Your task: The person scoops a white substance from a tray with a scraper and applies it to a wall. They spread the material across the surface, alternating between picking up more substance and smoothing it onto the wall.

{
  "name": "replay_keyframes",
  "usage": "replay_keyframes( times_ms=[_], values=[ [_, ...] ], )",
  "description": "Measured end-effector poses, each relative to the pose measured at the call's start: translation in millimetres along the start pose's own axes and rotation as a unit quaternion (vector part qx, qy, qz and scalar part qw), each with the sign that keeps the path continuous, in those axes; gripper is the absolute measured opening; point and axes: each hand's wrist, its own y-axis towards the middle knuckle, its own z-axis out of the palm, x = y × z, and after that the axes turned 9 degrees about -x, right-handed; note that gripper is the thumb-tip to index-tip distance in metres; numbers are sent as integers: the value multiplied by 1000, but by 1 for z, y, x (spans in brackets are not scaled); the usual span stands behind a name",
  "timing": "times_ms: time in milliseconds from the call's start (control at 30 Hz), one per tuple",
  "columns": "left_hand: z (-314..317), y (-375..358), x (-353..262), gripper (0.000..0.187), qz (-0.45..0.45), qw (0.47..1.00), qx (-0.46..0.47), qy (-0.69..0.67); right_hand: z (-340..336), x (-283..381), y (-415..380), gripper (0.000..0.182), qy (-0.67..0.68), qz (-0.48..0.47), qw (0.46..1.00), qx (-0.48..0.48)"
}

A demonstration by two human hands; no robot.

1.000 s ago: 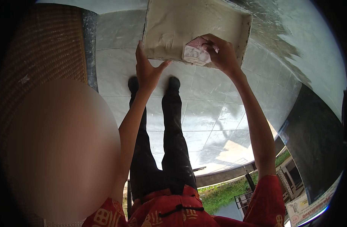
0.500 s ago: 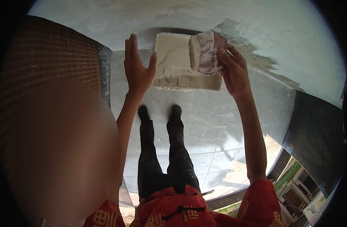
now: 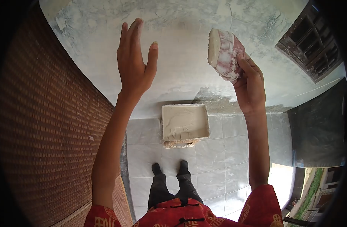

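I have the scraper point(image 3: 229, 56), a flat pinkish-red piece smeared with white, in the upper right of the frame, raised in front of the pale wall point(image 3: 181, 72); I cannot tell whether the two touch. A thick bead of cream paste point(image 3: 214, 47) runs along its left edge, which stands nearly upright in my view. The right hand point(image 3: 252, 89) pinches the scraper at its right side, thumb laid over the near face and the other fingers curled behind, partly hidden from me. In the upper left I see the left hand point(image 3: 133, 64) lifted before the same wall, its fingers stretched toward the top of the frame and loosely together, the thumb held well away from them; whether the fingertips meet the wall I cannot tell. Lower down, near the centre, I get the tray point(image 3: 208, 128), its rim crusted and its inside spread with more paste, near the foot of the wall and above a grey tiled floor point(image 3: 209, 160). Below it in the frame are dark shoes point(image 3: 184, 166) and dark trousers point(image 3: 158, 191), then a red shirt point(image 3: 262, 206) with gold patterns. A brown woven panel point(image 3: 56, 125) fills the left side, a dark lattice point(image 3: 311, 41) sits in the upper right, and a black panel point(image 3: 319, 128) stands at the right edge, above a strip of greenery point(image 3: 311, 193)
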Motion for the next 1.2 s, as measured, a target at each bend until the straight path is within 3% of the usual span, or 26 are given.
replay_keyframes(
  times_ms=[233, 467, 733, 1200],
  values=[
    [-22, 115, -13, 53, 103, 992, -78, 2, 33, 76, 4, 19, 24, -108, 994, 6],
    [-36, 163, -20, 51, 164, 978, -131, 0, 44, 118, -4, 17, 26, -172, 985, -15],
    [-12, 184, -37, 49, 210, 971, -110, 22, 17, 138, 22, 18, 38, -188, 981, -3],
    [39, 185, -31, 48, 169, 972, -98, 133, 9, 122, 123, 28, 48, -126, 989, 61]
  ],
)
